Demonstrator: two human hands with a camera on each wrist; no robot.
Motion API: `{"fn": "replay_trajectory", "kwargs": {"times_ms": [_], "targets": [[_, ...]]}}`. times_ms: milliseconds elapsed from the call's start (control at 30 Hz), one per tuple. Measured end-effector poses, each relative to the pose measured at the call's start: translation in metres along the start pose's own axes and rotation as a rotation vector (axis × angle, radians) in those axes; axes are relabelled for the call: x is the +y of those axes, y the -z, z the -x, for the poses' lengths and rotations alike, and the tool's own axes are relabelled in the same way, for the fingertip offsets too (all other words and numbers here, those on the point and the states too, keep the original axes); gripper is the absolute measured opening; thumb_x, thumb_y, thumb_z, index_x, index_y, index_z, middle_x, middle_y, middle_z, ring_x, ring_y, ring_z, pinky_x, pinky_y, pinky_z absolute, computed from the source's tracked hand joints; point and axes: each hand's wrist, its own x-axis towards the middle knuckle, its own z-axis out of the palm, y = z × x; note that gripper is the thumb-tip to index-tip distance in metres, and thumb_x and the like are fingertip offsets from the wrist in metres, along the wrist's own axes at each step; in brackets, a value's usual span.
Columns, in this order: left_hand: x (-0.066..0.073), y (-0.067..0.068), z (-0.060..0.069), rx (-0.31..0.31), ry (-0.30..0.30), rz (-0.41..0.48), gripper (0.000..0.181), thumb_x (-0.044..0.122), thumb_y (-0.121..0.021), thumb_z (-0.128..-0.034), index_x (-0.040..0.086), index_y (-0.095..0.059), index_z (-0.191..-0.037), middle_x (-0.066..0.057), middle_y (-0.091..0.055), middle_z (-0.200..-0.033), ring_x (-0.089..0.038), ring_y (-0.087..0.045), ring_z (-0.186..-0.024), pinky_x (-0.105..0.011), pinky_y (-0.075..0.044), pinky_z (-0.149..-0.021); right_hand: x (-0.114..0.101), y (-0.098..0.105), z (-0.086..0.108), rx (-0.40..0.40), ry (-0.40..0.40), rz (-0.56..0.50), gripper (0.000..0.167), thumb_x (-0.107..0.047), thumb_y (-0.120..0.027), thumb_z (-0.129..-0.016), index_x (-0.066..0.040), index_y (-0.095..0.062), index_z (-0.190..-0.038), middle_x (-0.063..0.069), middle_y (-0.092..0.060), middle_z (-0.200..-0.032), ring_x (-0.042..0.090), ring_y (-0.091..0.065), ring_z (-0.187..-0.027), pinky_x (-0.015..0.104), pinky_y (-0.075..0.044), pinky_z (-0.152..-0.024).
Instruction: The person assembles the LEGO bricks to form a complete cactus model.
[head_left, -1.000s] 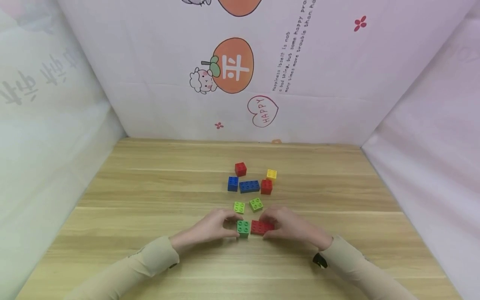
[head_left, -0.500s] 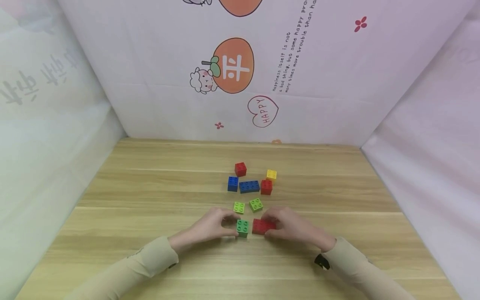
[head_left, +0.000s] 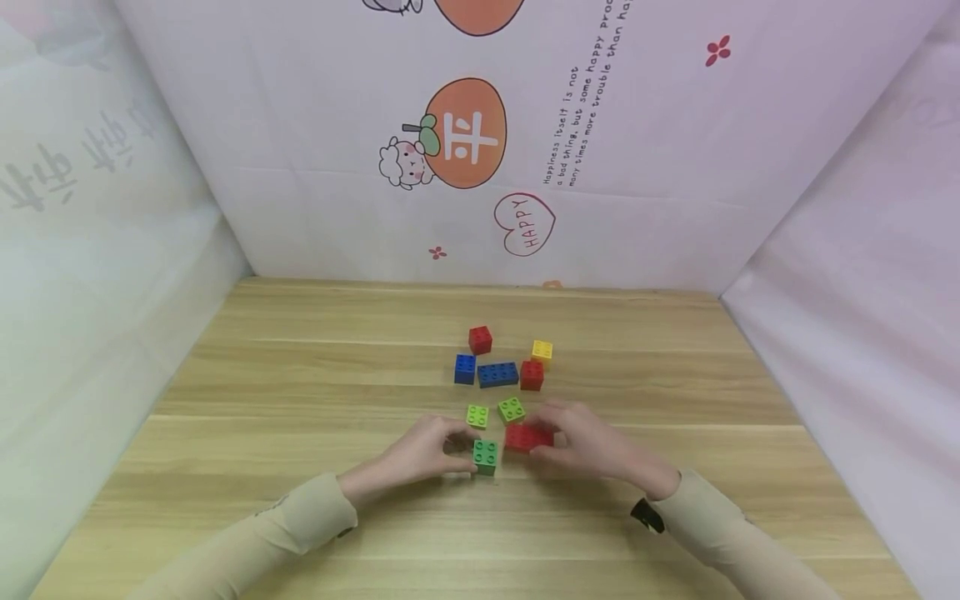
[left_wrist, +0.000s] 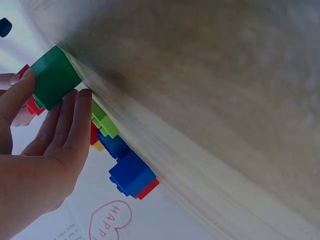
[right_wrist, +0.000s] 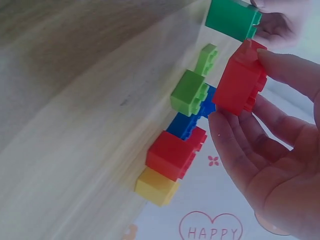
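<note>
Between its thumb and fingers, my left hand pinches the green brick; the left wrist view shows that green brick held at the fingertips. My right hand grips the long red brick by its right part, to the right of the green one with a small gap between them. In the right wrist view the red brick is between thumb and fingertips, its studs facing the palm side. Just beyond the hands are two lime bricks, one on the left and one on the right.
Farther back on the wooden table stand a blue cube, a long blue brick, a red cube, a yellow brick and another red cube. White printed sheets enclose the back and sides.
My right hand has moved the red brick slightly right, then away from me toward the lime bricks, widening its gap from the green brick. My left hand has barely shifted.
</note>
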Motion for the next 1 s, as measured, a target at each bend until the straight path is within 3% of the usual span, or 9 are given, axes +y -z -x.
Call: {"fn": "replay_trajectory", "kwargs": {"times_ms": [433,1000], "targets": [[-0.001,-0.001,-0.001,0.009,-0.011,-0.002,0.038,0.023,-0.079,-0.0839,0.009,-0.071,-0.118,-0.002,-0.075,-0.110,-0.014,-0.068,-0.099,-0.028,-0.058,-0.087,-0.019,0.006,-0.004,-0.006,0.041,0.024,0.035,-0.021,-0.076,-0.087,-0.012,-0.068,-0.120,0.000,-0.071,-0.111,0.007,-0.062,-0.093,0.029,-0.061,-0.080],[0.000,-0.002,-0.002,0.008,-0.017,0.010,0.036,0.020,-0.079,-0.0840,0.010,-0.071,-0.118,-0.001,-0.075,-0.111,-0.014,-0.067,-0.099,-0.031,-0.058,-0.088,-0.028,-0.001,-0.013,-0.022,0.106,0.007,0.034,-0.022,-0.076,-0.087,-0.010,-0.070,-0.118,0.001,-0.072,-0.109,0.005,-0.063,-0.091,0.027,-0.062,-0.079]]}}
